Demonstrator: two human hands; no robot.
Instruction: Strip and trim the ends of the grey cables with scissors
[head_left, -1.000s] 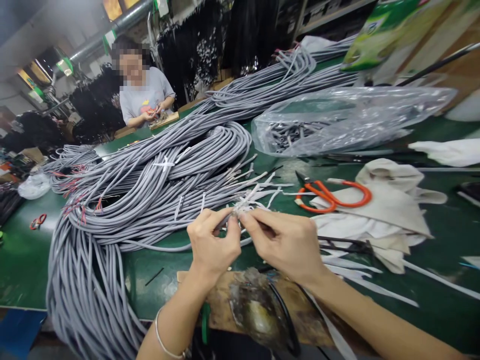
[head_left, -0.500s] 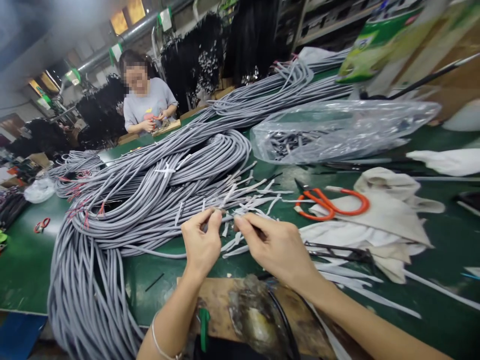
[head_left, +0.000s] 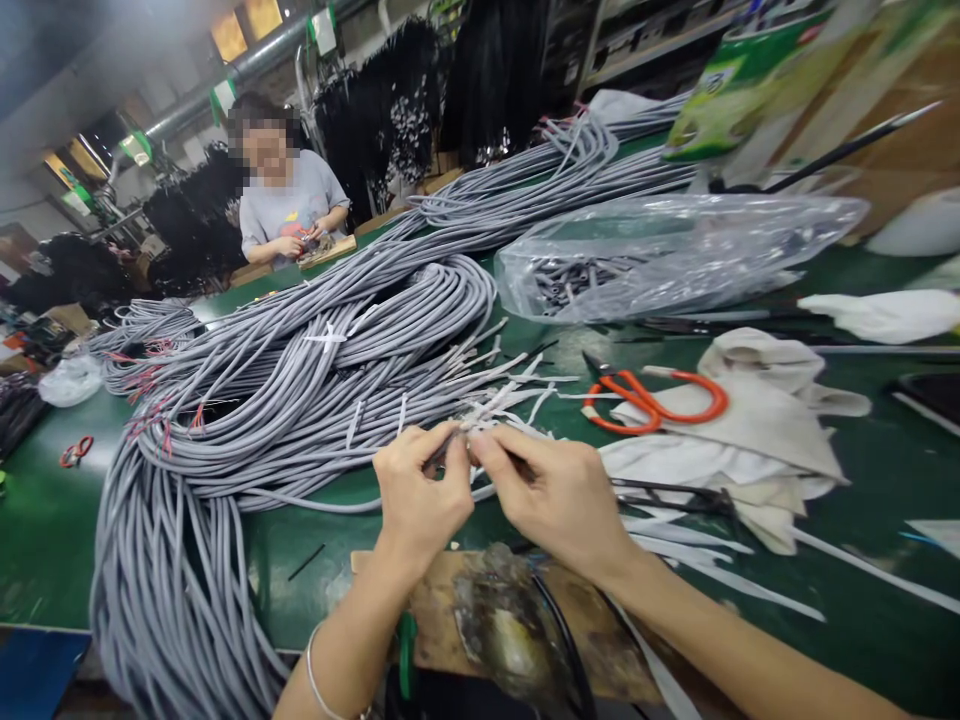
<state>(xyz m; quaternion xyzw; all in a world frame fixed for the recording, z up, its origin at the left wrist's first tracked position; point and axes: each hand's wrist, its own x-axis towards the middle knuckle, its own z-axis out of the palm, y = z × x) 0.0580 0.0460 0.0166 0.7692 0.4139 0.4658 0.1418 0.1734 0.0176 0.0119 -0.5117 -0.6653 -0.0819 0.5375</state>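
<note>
My left hand [head_left: 420,495] is closed in a pinch, thumb against forefinger, on something too small to make out. Right beside it, my right hand [head_left: 559,495] pinches too, and the fingertips of both hands meet or nearly meet. Whatever lies between them is hidden by the fingers. Just beyond the fingertips are the pale, stripped ends [head_left: 499,400] of grey cables. The big bundle of grey cables [head_left: 300,420] loops across the table to the left of my hands. Below my hands sits a wooden board [head_left: 435,600] with a glossy, brownish lump [head_left: 510,620] on it.
Orange-handled scissors [head_left: 652,400] lie beside a whitish cloth [head_left: 765,430] at right. Behind them is a clear plastic bag [head_left: 675,260] of short grey tubes. White strips [head_left: 720,570] lie near my right forearm. Across the green table [head_left: 300,580], another person [head_left: 292,205] handles something small.
My left hand has moved right and its fingertips have come up to those of my right hand, closing the gap between them. The view has shifted slightly.
</note>
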